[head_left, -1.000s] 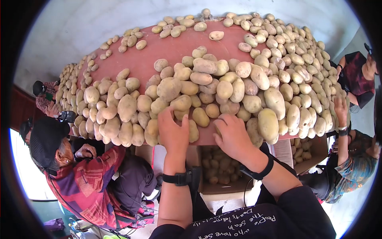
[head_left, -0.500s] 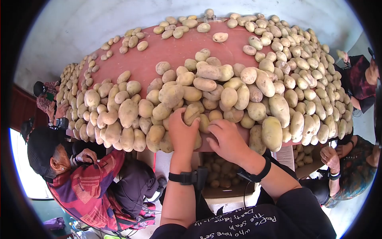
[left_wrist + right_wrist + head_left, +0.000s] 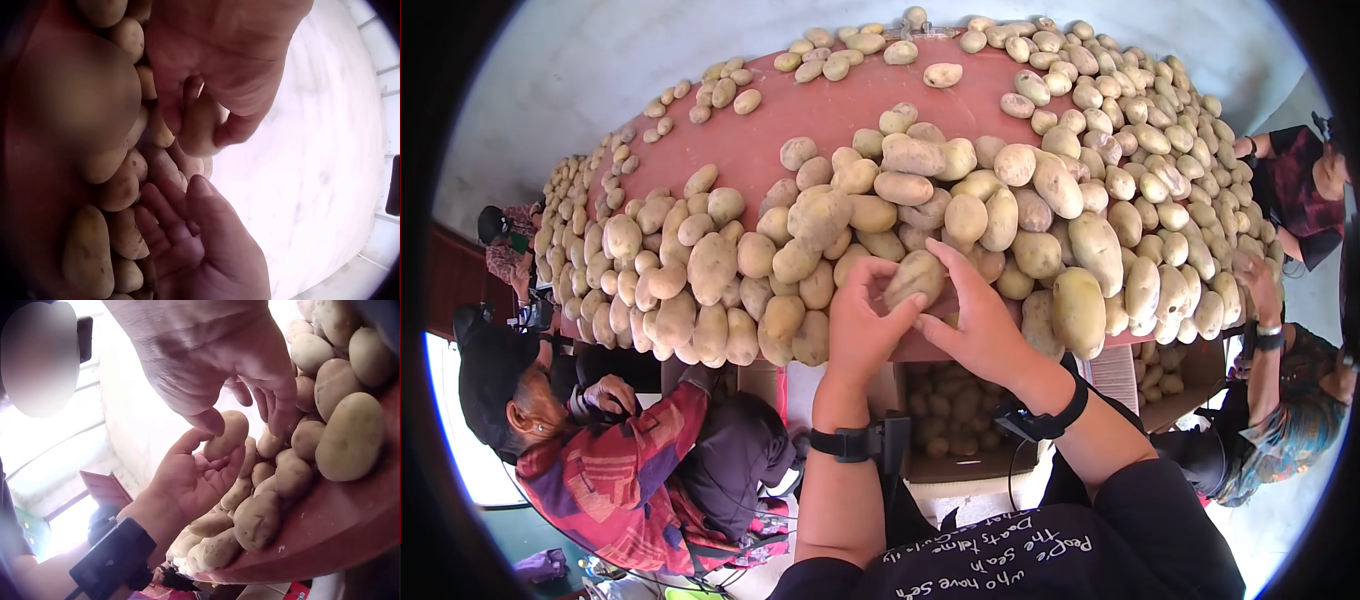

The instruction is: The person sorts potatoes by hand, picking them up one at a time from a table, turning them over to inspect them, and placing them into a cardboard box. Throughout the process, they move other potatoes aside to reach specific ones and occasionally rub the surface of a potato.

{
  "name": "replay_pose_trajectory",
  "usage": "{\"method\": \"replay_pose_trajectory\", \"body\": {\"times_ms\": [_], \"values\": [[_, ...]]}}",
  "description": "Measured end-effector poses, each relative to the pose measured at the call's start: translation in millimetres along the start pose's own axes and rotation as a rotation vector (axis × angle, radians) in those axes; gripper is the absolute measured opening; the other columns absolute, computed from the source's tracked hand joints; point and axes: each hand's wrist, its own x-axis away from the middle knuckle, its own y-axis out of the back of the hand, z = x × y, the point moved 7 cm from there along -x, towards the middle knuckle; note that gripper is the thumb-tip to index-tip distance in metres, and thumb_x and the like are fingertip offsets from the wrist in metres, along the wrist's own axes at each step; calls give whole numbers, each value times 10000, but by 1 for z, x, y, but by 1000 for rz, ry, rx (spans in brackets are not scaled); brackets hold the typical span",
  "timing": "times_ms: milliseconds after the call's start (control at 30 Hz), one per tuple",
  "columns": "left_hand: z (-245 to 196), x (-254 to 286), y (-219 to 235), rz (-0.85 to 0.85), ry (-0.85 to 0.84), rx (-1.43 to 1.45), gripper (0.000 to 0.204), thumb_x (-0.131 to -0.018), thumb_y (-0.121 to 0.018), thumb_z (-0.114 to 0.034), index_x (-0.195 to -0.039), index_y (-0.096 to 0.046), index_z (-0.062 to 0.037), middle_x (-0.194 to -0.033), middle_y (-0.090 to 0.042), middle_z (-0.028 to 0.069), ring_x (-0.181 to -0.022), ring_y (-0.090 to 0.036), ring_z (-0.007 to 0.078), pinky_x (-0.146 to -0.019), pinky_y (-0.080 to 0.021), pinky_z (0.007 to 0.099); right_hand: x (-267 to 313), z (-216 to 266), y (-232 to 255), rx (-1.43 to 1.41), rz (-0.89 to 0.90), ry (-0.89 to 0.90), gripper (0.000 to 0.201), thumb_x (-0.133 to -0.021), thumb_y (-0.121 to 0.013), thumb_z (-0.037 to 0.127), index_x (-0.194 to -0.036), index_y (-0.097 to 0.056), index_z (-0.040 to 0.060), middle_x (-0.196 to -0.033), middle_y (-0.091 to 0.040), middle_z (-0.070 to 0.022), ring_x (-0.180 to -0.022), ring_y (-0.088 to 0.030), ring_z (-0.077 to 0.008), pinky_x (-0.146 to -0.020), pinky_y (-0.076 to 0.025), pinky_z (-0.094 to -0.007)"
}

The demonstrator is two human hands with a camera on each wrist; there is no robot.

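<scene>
Over the table's near edge, my left hand [image 3: 862,322] grips a single potato [image 3: 916,279] between thumb and fingers. My right hand [image 3: 985,328] is beside it with fingers extended and spread, its fingertips close to the potato's far side and its thumb near the left thumb. In the left wrist view the held potato [image 3: 201,130] shows under the left palm, and the right hand [image 3: 203,247] lies turned up below. From the right wrist, the potato [image 3: 228,434] sits in the left fingers, with the right thumb overlapping its top. A heap of potatoes [image 3: 913,155] lies just beyond both hands.
Potatoes cover much of the red table [image 3: 850,105], piled along its near edge and right side. Below the edge stands a cardboard box [image 3: 965,468] holding potatoes. A person in a patterned red jacket [image 3: 615,460] sits at the left; others are at the right.
The left hand has drawn a potato out of the heap toward the table's edge. My right hand has turned toward it, its fingers opening out alongside.
</scene>
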Motion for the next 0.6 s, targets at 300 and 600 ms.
{"method": "replay_pose_trajectory", "body": {"times_ms": [300, 600], "values": [[7, 12, 19, -127, 2, -293, 231, -896, -730, -217, -888, -667, 5, -818, -677, 59, -727, -615, 137, -675, -498, 301, 17, 8, -10, 329, 187, 108, 604, -761, -790, 159, -1282, -506, 47, -1171, -564, -176, -1068, -596, -385, -875, -512, -446], [14, 13, 24, -78, -1, -925, 275, -748, -769, -122, -990, -663, -50, -1039, -647, 157, -1008, -616, 376, -860, -511, 453, 21, -2, -15, 699, 208, 125, 434, -757, -779, 177, -1128, -574, 84, -1015, -578, -104, -917, -641, -317, -755, -536, -417]]}}
